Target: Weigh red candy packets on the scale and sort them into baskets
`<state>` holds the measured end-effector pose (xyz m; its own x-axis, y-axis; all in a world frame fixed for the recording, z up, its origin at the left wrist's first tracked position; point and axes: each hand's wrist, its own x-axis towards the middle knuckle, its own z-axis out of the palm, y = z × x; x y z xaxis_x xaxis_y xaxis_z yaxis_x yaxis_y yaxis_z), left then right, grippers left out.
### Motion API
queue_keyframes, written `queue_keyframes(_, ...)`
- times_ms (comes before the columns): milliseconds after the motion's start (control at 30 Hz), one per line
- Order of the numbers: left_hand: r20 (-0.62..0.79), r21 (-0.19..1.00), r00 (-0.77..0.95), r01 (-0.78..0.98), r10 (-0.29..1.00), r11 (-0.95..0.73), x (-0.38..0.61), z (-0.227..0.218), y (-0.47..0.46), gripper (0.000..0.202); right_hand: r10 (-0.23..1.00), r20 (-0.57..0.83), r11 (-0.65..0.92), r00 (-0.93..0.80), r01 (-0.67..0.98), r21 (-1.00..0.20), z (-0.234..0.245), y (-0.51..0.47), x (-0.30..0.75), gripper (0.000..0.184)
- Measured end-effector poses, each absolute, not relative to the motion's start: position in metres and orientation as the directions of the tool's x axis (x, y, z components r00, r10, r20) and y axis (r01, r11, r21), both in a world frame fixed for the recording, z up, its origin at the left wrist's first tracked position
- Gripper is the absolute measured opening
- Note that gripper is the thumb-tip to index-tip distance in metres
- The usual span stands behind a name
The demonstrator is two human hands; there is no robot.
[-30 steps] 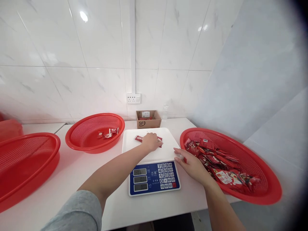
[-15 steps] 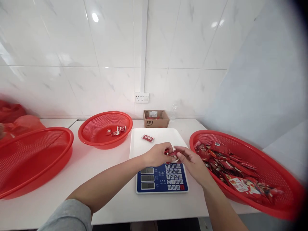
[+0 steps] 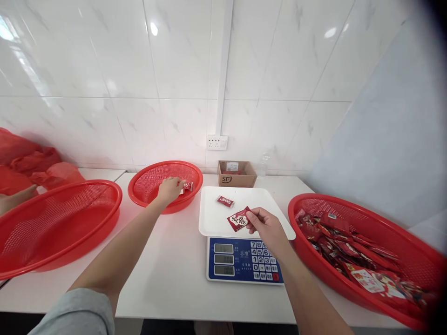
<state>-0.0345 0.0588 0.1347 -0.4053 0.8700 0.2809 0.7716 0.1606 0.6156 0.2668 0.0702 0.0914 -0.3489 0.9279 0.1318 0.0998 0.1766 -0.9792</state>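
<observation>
My right hand (image 3: 263, 225) pinches a flat red packet (image 3: 239, 218) with white printing between thumb and fingers, above the white weighing pan (image 3: 209, 218). Another small red wrapped piece (image 3: 225, 201) with pale serrated ends lies on the pan. My left hand (image 3: 170, 190) reaches into the middle red basket (image 3: 139, 174), fingers stretched toward a few small red-and-white packets (image 3: 188, 186). Its fingertips are close to them; whether they touch I cannot tell. The scale's blue panel (image 3: 240, 265), with displays and number keys, faces me.
At right stands a large red basket (image 3: 298, 204) holding many red packets (image 3: 345, 246). Another red basket (image 3: 87, 218) is at left, by red bags (image 3: 31, 160) and another person's hand (image 3: 16, 200). A cardboard box (image 3: 237, 180) and clear bottle (image 3: 265, 164) stand by the wall.
My hands have parted: the left went from above the scale to the middle basket, while the right keeps a red packet over the pan. The view has shifted left.
</observation>
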Motion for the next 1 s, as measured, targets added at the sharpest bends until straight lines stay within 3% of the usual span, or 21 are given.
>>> queue_keyframes(267,0.268,0.714,0.014,0.669,0.963,-0.208,0.064,0.118,0.029,0.029,0.916,0.146,0.154,-0.374,-0.008,-0.988,0.089,0.069,0.252,0.035)
queue_keyframes(400,0.146,0.938,0.099,0.301,0.984,-0.170,0.096,0.108,0.016,0.035,0.910,0.114,0.071,-0.398,-0.121,-0.990,0.089,0.063,0.249,0.033)
queue_keyframes(500,0.101,0.990,0.114,0.085,0.988,-0.111,0.098,0.104,0.007,0.035,0.875,0.067,0.009,-0.479,-0.122,-0.993,0.090,0.062,0.250,0.033)
queue_keyframes(567,0.072,0.997,0.065,-0.002,0.995,-0.072,0.094,0.102,0.003,0.033,0.858,0.068,0.070,-0.508,-0.016,-0.997,0.092,0.067,0.249,0.031)
queue_keyframes(633,0.026,0.997,-0.006,-0.076,1.000,-0.026,0.089,0.101,-0.001,0.033,0.859,0.128,0.277,-0.495,0.239,-0.931,0.094,0.077,0.245,0.029)
queue_keyframes(733,-0.047,0.977,-0.132,-0.212,0.990,0.018,0.076,0.098,-0.004,0.034,0.833,0.241,0.527,-0.497,0.585,-0.616,0.097,0.098,0.233,0.024)
queue_keyframes(800,-0.077,0.965,-0.222,-0.264,0.972,0.016,0.067,0.097,-0.005,0.034,0.807,0.238,0.579,-0.540,0.646,-0.498,0.097,0.111,0.223,0.023)
queue_keyframes(1000,-0.066,0.963,-0.337,-0.268,0.939,-0.029,0.053,0.095,-0.013,0.034,0.791,0.162,0.605,-0.590,0.714,-0.352,0.092,0.124,0.205,0.024)
